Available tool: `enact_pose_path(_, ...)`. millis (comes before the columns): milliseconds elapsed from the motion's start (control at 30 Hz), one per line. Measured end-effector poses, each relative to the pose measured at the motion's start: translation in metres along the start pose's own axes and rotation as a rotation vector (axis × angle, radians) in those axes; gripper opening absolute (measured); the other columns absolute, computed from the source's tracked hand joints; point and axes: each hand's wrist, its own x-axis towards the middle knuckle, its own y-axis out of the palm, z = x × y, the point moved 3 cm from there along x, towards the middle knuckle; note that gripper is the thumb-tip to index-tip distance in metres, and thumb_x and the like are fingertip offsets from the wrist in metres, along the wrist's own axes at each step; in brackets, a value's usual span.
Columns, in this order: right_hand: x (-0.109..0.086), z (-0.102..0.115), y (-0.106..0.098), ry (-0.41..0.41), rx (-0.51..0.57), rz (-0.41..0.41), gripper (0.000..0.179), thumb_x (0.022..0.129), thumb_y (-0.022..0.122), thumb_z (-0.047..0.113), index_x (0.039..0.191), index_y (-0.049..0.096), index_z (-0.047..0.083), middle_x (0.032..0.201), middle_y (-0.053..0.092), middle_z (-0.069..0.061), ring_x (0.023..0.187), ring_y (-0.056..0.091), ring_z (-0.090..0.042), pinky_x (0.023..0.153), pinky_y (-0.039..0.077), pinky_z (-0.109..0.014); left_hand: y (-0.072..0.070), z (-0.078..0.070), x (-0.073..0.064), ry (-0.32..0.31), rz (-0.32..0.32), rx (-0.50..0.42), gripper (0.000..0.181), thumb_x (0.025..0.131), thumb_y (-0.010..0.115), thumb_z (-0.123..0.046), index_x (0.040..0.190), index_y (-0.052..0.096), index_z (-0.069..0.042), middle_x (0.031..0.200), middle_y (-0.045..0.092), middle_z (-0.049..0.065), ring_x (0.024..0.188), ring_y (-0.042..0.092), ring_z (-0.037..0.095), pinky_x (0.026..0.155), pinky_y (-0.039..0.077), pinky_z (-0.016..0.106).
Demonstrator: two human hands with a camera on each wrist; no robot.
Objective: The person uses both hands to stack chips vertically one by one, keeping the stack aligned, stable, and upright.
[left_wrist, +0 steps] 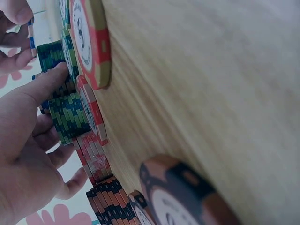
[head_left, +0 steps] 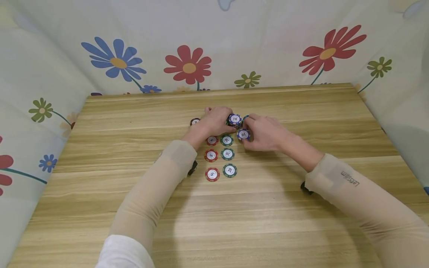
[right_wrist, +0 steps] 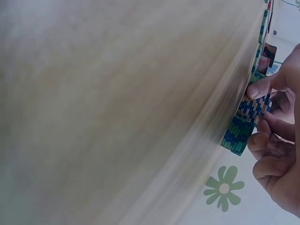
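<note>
Blue chip (head_left: 243, 134), marked 10, is held just in front of the blue stack (head_left: 235, 119), clear of it. The chip is pinched in a narrow grip between the thumb and fingers of the right hand (head_left: 268, 132); in the left wrist view it is seen nearly edge-on. The blue stack, also topped with a 10, is held by the left hand (head_left: 216, 122), with the thumb laid across its front and a finger at its rear. To the right of that stack, a blue-green stack (right_wrist: 236, 136) is noted. To its left, a green stack (left_wrist: 70, 117), a red stack (left_wrist: 93, 157) and a black-and-brown stack (left_wrist: 110, 199) are set out in line. Nearer the wearer, three red chips (head_left: 211, 155) marked 5 and three green chips (head_left: 228, 154) marked 20 are laid flat in two adjacent columns. Large black-and-brown chips (left_wrist: 173, 204) are recorded at the bottom of the left wrist view, one only partly visible. All are carried by a wood-grained surface (head_left: 251, 216). Both forearms are covered by beige sleeves (head_left: 362, 197), the right one printed with lettering. Beyond the far edge, a pale backdrop (head_left: 254, 37) is patterned with red, blue and green flowers.
</note>
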Motion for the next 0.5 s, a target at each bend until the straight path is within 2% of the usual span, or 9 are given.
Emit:
enact_pose_path(267,0.0007,-0.0001,-0.0041,-0.018,0.041,-0.037,0.039,0.081,0.076,0.029,0.106,0.066,0.001,0.095,0.064,-0.008,0.072,0.058,-0.019,0.064,0.051,-0.038,0.0007,0.0006,0.0008,0.003,-0.005,0.004,0.040,0.094,0.076,-0.040,0.118,0.065,-0.011,0.113,0.065,0.003,0.102,0.057,0.020,0.098,0.027,0.053)
enact_pose_path(500,0.0083,-0.0029,-0.0104,-0.009,0.049,-0.081,0.040,0.080,0.076,0.026,0.107,0.066,-0.002,0.092,0.065,-0.010,0.069,0.058,-0.019,0.059,0.050,-0.035,0.0004,0.0007,0.0012,0.003,-0.008,-0.003,0.038,0.093,0.078,-0.040,0.116,0.065,-0.012,0.110,0.065,0.001,0.098,0.056,0.019,0.097,0.028,0.052)
